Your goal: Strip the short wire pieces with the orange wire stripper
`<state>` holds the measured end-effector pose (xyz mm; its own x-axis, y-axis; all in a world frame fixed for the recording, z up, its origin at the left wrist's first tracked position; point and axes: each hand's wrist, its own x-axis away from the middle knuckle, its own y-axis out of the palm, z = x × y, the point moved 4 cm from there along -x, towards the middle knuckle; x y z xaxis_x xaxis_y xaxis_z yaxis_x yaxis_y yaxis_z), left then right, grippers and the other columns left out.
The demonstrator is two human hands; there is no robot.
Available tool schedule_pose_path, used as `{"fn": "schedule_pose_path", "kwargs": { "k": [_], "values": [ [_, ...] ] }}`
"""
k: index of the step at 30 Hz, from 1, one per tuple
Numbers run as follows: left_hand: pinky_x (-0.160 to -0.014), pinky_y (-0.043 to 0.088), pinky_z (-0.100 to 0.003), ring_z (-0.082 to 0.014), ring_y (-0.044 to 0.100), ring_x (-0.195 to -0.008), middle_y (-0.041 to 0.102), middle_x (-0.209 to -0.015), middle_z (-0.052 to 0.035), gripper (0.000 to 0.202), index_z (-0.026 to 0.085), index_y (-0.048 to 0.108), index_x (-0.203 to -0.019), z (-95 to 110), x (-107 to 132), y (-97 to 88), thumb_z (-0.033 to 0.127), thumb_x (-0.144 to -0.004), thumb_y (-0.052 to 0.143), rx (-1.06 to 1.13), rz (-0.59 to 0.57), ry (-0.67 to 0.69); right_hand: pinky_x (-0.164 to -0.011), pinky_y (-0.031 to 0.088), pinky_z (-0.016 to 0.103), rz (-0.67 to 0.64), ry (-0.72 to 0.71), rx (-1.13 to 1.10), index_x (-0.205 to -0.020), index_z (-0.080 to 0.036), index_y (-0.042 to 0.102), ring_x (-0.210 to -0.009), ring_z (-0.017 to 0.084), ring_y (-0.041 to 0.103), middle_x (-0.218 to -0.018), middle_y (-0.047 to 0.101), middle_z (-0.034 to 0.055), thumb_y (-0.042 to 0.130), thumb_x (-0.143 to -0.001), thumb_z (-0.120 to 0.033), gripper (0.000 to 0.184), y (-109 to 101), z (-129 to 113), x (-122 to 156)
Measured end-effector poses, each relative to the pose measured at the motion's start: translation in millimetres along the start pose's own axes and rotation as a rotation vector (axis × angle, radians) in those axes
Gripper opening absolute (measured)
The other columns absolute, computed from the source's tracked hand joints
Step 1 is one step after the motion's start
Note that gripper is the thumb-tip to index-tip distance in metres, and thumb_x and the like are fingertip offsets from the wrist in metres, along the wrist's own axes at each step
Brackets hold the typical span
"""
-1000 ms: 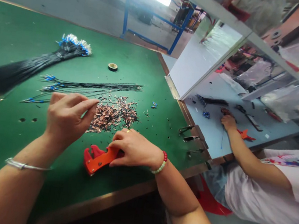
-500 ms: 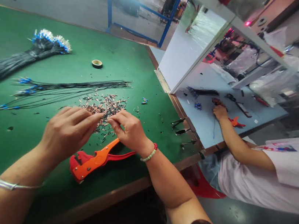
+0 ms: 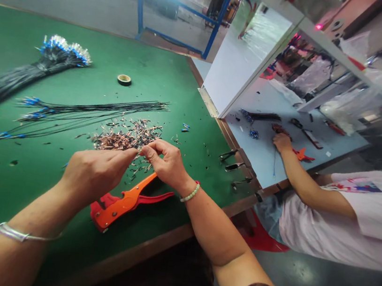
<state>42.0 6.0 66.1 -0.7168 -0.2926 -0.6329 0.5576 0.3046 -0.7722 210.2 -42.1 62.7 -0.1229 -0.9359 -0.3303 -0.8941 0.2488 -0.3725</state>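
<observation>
My left hand (image 3: 100,170) and my right hand (image 3: 163,159) meet fingertip to fingertip in front of a pile of copper and black wire scraps (image 3: 120,139). Both are closed in a pinch; what lies between the fingers is too small to make out. Just below them, orange-and-red wire strippers (image 3: 120,206) lie on the green tabletop, jaws to the left. Behind the pile a loose row of thin black wires (image 3: 99,110) with blue ends is spread out. Farther left rests a thick bundle of black wires (image 3: 15,76) with blue and clear ends.
A roll of tape (image 3: 124,79) sits at the back of the green table (image 3: 171,78). Small blue terminals (image 3: 186,127) lie right of the pile. Metal clamps (image 3: 236,163) line the right edge. A co-worker's hand (image 3: 282,142) works at a pale table (image 3: 262,165) beside another orange tool (image 3: 303,155).
My left hand has moved right until its fingertips meet those of my right hand, and more of the scrap pile shows. My right hand has barely shifted.
</observation>
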Motion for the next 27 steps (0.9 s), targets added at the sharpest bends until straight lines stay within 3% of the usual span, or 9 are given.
{"fn": "schedule_pose_path", "kwargs": {
  "k": [5, 8, 10, 13, 14, 17, 20, 22, 27],
  "values": [
    [-0.050, 0.037, -0.029, -0.0142, 0.063, -0.053, 0.074, -0.071, 0.0020, 0.020, 0.027, 0.069, -0.100, 5, -2, -3.5, 0.014, -0.090, 0.058, -0.024, 0.056, 0.049, -0.074, 0.046, 0.031, 0.024, 0.041, -0.005, -0.079, -0.019, 0.067, -0.074, 0.015, 0.055, -0.079, 0.063, 0.0036, 0.054, -0.099, -0.052, 0.041, 5, 2, 1],
    [-0.047, 0.034, -0.029, -0.0140, 0.061, -0.050, 0.074, -0.069, 0.0018, 0.017, 0.026, 0.069, -0.098, 1, -1, -5.1, 0.016, -0.090, 0.058, -0.032, 0.076, 0.052, -0.069, 0.046, 0.030, 0.055, 0.092, -0.063, -0.082, -0.019, 0.066, -0.070, 0.015, 0.054, -0.077, 0.062, 0.0027, 0.055, -0.097, -0.055, 0.040, -3, 14, -3],
    [-0.048, 0.034, -0.028, -0.0136, 0.060, -0.050, 0.073, -0.067, 0.0022, 0.015, 0.027, 0.070, -0.098, -6, 2, -7.6, 0.019, -0.091, 0.059, -0.047, 0.107, 0.018, -0.064, 0.045, 0.028, 0.198, 0.147, -0.126, -0.084, -0.020, 0.065, -0.065, 0.013, 0.052, -0.073, 0.059, 0.0010, 0.055, -0.097, -0.055, 0.039, -22, 28, -8],
    [-0.048, 0.031, -0.027, -0.0123, 0.057, -0.050, 0.071, -0.062, 0.0030, 0.012, 0.027, 0.071, -0.100, -19, 6, -12.6, 0.023, -0.092, 0.063, -0.098, 0.184, -0.077, -0.060, 0.043, 0.027, 0.524, 0.206, -0.185, -0.081, -0.021, 0.059, -0.059, 0.012, 0.047, -0.065, 0.050, -0.0024, 0.053, -0.097, -0.054, 0.037, -53, 45, -12],
    [-0.048, 0.030, -0.026, -0.0119, 0.056, -0.050, 0.071, -0.062, 0.0029, 0.011, 0.026, 0.072, -0.100, -22, 7, -13.2, 0.023, -0.092, 0.064, -0.108, 0.196, -0.088, -0.059, 0.043, 0.026, 0.539, 0.196, -0.200, -0.082, -0.021, 0.059, -0.058, 0.012, 0.048, -0.065, 0.050, -0.0026, 0.055, -0.097, -0.052, 0.035, -56, 46, -13],
    [-0.050, 0.033, -0.026, -0.0121, 0.059, -0.053, 0.074, -0.068, 0.0026, 0.012, 0.027, 0.071, -0.102, -23, 9, -11.4, 0.024, -0.092, 0.065, -0.097, 0.184, -0.055, -0.063, 0.046, 0.027, 0.331, 0.146, -0.174, -0.089, -0.020, 0.064, -0.063, 0.012, 0.052, -0.072, 0.056, -0.0008, 0.059, -0.096, -0.047, 0.028, -40, 36, -13],
    [-0.052, 0.035, -0.027, -0.0133, 0.064, -0.058, 0.076, -0.073, 0.0027, 0.014, 0.029, 0.070, -0.105, -22, 9, -8.4, 0.025, -0.092, 0.064, -0.076, 0.158, -0.042, -0.078, 0.053, 0.029, 0.141, 0.064, -0.065, -0.101, -0.020, 0.067, -0.085, 0.015, 0.061, -0.099, 0.066, 0.0049, 0.064, -0.094, -0.031, 0.013, -15, 21, -8],
    [-0.053, 0.035, -0.027, -0.0136, 0.064, -0.059, 0.077, -0.075, 0.0025, 0.015, 0.030, 0.069, -0.105, -22, 9, -7.5, 0.025, -0.093, 0.064, -0.060, 0.155, -0.043, -0.087, 0.054, 0.031, 0.102, 0.014, 0.002, -0.114, -0.022, 0.064, -0.098, 0.016, 0.063, -0.116, 0.063, 0.0077, 0.066, -0.092, -0.023, 0.022, -7, 14, -6],
    [-0.052, 0.035, -0.027, -0.0132, 0.064, -0.057, 0.076, -0.073, 0.0030, 0.013, 0.028, 0.068, -0.104, -14, 6, -3.0, 0.025, -0.093, 0.063, -0.037, 0.117, 0.006, -0.090, 0.054, 0.033, 0.007, -0.055, 0.042, -0.113, -0.020, 0.063, -0.098, 0.017, 0.063, -0.109, 0.064, 0.0074, 0.065, -0.097, -0.034, 0.021, 2, 11, -4]
  ]
}}
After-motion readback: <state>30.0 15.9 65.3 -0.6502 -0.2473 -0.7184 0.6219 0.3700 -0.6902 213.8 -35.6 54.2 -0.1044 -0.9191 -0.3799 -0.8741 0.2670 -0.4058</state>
